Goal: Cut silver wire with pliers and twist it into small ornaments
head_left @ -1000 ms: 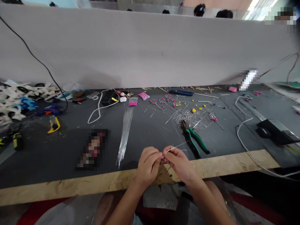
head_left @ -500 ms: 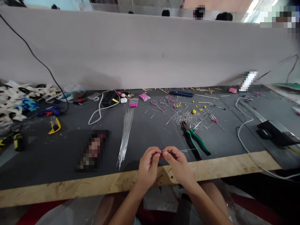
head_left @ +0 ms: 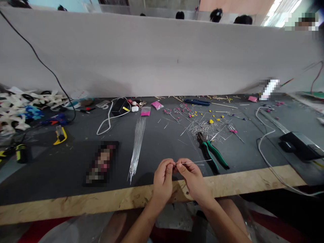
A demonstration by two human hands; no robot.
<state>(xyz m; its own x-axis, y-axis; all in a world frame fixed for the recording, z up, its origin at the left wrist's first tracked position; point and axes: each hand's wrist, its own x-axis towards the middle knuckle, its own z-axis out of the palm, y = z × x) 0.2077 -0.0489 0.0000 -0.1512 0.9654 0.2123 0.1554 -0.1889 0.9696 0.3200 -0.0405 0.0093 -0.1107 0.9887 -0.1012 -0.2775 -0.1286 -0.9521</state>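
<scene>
Near the table's front edge, my left hand (head_left: 164, 177) and my right hand (head_left: 191, 177) meet with thumbs and fingertips pinched together. Between them is a thin metal wire (head_left: 199, 161), whose ends stick out to the right past my right hand. Its part at the fingertips is mostly hidden. Pliers with green handles (head_left: 215, 153) lie just right of my right hand, jaws toward a heap of cut wire pieces (head_left: 206, 128). A bundle of straight wires (head_left: 137, 148) lies to the left of my left hand.
Wire shapes with pink bits (head_left: 186, 109), yellow lumps (head_left: 211, 121) and pink packets (head_left: 145, 111) lie toward the back. At left are a yellow cutter (head_left: 60, 135) and a blue glue gun (head_left: 57, 118). A white cable (head_left: 260, 145) crosses the right side. A pale partition (head_left: 152, 50) stands behind.
The wire ends right of my right hand have swung slightly upward and spread apart. Both hands keep their pinch; the whole view has shifted slightly.
</scene>
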